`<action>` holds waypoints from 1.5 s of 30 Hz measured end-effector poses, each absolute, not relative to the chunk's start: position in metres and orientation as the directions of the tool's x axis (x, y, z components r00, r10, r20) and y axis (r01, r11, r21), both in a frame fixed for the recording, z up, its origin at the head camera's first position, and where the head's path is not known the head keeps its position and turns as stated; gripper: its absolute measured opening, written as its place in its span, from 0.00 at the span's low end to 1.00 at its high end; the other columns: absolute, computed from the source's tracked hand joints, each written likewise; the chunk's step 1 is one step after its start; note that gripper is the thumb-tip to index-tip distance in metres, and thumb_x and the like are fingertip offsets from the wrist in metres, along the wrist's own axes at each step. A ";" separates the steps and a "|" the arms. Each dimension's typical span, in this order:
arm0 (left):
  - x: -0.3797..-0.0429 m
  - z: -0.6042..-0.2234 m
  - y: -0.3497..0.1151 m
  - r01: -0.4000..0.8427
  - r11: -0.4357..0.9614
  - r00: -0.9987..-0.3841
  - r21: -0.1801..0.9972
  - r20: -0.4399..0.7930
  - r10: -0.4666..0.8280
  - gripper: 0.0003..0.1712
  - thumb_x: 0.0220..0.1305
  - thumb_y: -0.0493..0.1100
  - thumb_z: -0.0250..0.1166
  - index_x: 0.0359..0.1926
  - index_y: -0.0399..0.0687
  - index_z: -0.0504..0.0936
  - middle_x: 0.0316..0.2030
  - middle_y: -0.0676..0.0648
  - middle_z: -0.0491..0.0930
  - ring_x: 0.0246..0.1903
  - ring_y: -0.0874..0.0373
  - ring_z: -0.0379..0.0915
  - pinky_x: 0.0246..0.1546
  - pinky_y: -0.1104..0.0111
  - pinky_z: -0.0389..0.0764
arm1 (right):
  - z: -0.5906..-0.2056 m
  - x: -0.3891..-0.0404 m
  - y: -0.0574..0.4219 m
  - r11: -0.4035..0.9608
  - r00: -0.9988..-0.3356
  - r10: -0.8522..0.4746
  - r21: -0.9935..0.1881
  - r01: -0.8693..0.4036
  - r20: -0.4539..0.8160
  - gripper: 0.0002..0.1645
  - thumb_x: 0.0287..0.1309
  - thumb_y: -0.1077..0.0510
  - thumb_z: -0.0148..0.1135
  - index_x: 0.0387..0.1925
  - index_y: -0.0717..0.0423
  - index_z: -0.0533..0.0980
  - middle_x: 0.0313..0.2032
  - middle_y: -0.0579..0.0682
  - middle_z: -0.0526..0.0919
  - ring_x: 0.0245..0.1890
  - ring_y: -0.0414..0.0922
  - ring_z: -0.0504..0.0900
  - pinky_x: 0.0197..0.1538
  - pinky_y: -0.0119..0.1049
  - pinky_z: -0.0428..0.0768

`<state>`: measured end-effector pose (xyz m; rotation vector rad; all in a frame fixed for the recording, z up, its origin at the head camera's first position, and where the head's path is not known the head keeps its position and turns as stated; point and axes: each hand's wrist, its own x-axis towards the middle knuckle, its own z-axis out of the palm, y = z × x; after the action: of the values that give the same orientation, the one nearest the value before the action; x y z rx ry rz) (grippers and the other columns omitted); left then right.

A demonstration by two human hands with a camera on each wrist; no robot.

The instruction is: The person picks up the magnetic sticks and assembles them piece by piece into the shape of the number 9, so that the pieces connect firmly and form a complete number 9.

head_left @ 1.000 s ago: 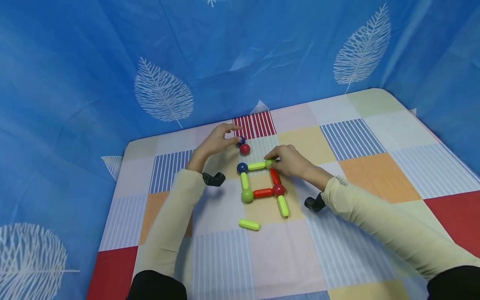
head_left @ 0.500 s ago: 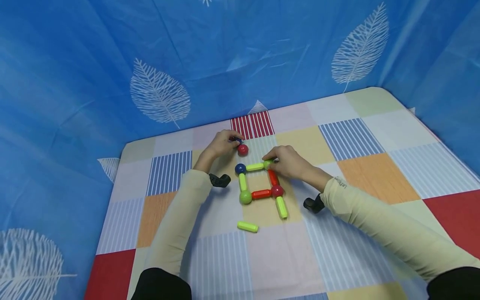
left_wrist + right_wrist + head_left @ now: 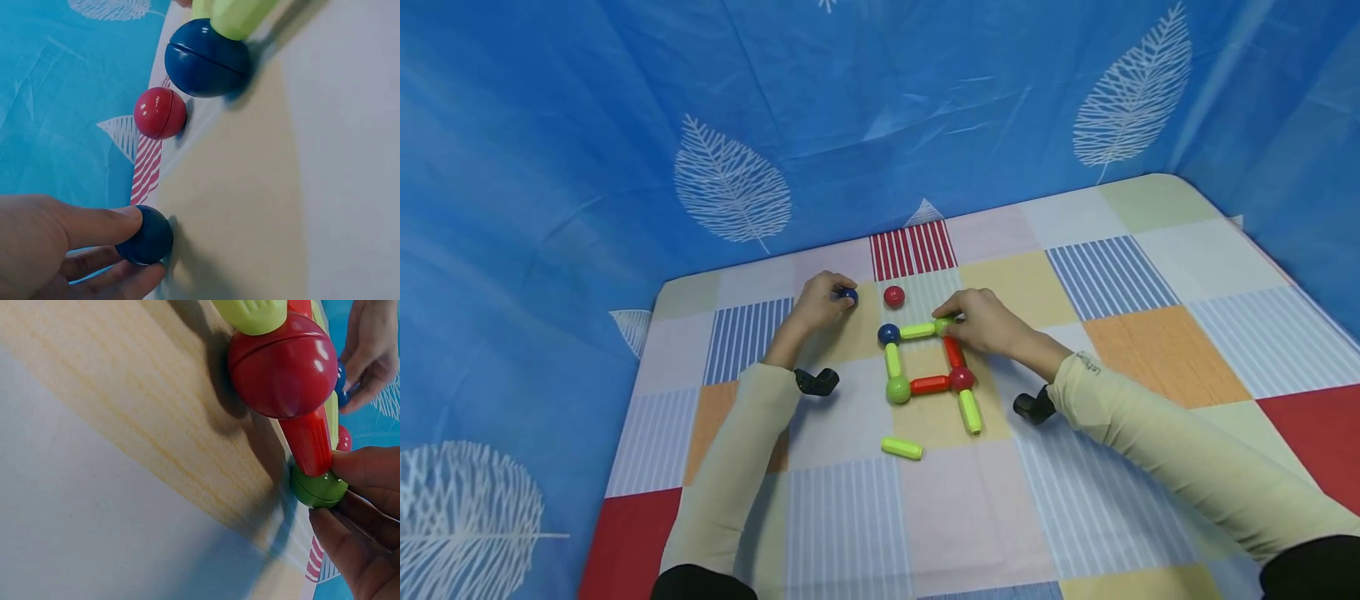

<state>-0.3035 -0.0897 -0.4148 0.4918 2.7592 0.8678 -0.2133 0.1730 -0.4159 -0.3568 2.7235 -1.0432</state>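
Observation:
My left hand (image 3: 822, 302) pinches a dark blue ball (image 3: 147, 237) between thumb and fingers, left of a loose red ball (image 3: 894, 297). At the far right corner of a square of rods and balls, my right hand (image 3: 985, 321) pinches a green ball (image 3: 319, 489). A red rod (image 3: 307, 440) runs from that ball to a red ball (image 3: 284, 365). The square's other corners are a blue ball (image 3: 889, 334) and a green ball (image 3: 898, 390). A lime rod (image 3: 970, 412) sticks out from the red corner towards me.
A loose lime rod (image 3: 902, 448) lies in front of the square. The patchwork cloth (image 3: 850, 517) covers the table, and a blue curtain (image 3: 880, 125) with white leaves hangs behind its far edge.
My left hand has closed on the loose blue ball and drawn it left, away from the red ball. The right hand stays on the green corner ball.

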 end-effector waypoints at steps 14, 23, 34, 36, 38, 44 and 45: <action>-0.230 -0.410 -0.138 0.355 0.698 -0.875 0.622 -0.043 0.483 0.16 0.64 0.29 0.63 0.53 0.27 0.80 0.49 0.32 0.76 0.49 0.40 0.76 0.48 0.55 0.81 | -0.416 -0.215 0.174 0.716 -0.949 -0.298 -0.681 -0.153 -0.100 0.17 0.61 0.66 0.63 0.52 0.63 0.81 0.52 0.60 0.82 0.59 0.56 0.75 0.61 0.52 0.73; -0.163 -0.410 -0.149 0.362 0.726 -0.883 0.585 -0.034 0.467 0.16 0.59 0.28 0.67 0.50 0.31 0.82 0.46 0.39 0.78 0.45 0.46 0.76 0.46 0.57 0.80 | -0.417 -0.217 0.177 0.714 -0.949 -0.299 -0.683 -0.151 -0.103 0.17 0.61 0.66 0.62 0.52 0.62 0.81 0.52 0.60 0.82 0.58 0.56 0.75 0.61 0.52 0.73; -0.095 -0.401 -0.125 0.465 0.747 -0.811 0.475 -0.111 0.575 0.14 0.57 0.29 0.70 0.46 0.35 0.84 0.43 0.45 0.78 0.45 0.50 0.74 0.45 0.60 0.79 | -0.418 -0.218 0.177 0.700 -0.948 -0.301 -0.699 -0.148 -0.102 0.17 0.61 0.67 0.62 0.52 0.62 0.81 0.52 0.60 0.82 0.57 0.55 0.76 0.61 0.52 0.73; -0.087 -0.398 -0.122 0.493 0.740 -0.782 0.457 -0.139 0.607 0.14 0.57 0.29 0.70 0.46 0.35 0.84 0.43 0.45 0.78 0.44 0.50 0.73 0.45 0.61 0.79 | -0.418 -0.218 0.177 0.700 -0.948 -0.299 -0.699 -0.143 -0.106 0.17 0.61 0.67 0.62 0.52 0.62 0.81 0.52 0.60 0.83 0.57 0.55 0.76 0.61 0.51 0.73; -0.079 -0.395 -0.118 0.514 0.733 -0.759 0.446 -0.163 0.630 0.13 0.57 0.29 0.70 0.45 0.35 0.84 0.42 0.45 0.77 0.43 0.51 0.73 0.44 0.62 0.79 | -0.419 -0.218 0.178 0.701 -0.949 -0.297 -0.700 -0.137 -0.111 0.17 0.61 0.67 0.62 0.52 0.62 0.81 0.52 0.59 0.83 0.57 0.55 0.76 0.61 0.51 0.73; -0.063 -0.394 -0.101 0.517 0.708 -0.697 0.481 -0.244 0.675 0.13 0.60 0.34 0.70 0.47 0.40 0.85 0.44 0.50 0.77 0.44 0.59 0.71 0.45 0.70 0.78 | -0.419 -0.218 0.178 0.700 -0.949 -0.296 -0.700 -0.140 -0.107 0.17 0.61 0.66 0.63 0.52 0.62 0.82 0.52 0.59 0.83 0.58 0.55 0.75 0.61 0.52 0.72; -0.062 -0.395 -0.098 0.511 0.703 -0.685 0.494 -0.261 0.681 0.13 0.60 0.36 0.70 0.48 0.42 0.85 0.44 0.52 0.77 0.44 0.61 0.71 0.45 0.71 0.77 | -0.420 -0.218 0.178 0.699 -0.949 -0.298 -0.701 -0.142 -0.105 0.17 0.61 0.66 0.63 0.52 0.62 0.82 0.52 0.60 0.83 0.58 0.55 0.76 0.61 0.51 0.72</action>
<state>-0.0622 -0.0976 -0.3948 0.9200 2.4838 0.5397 -0.2184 0.1777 -0.4196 -0.3536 2.6979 -1.0864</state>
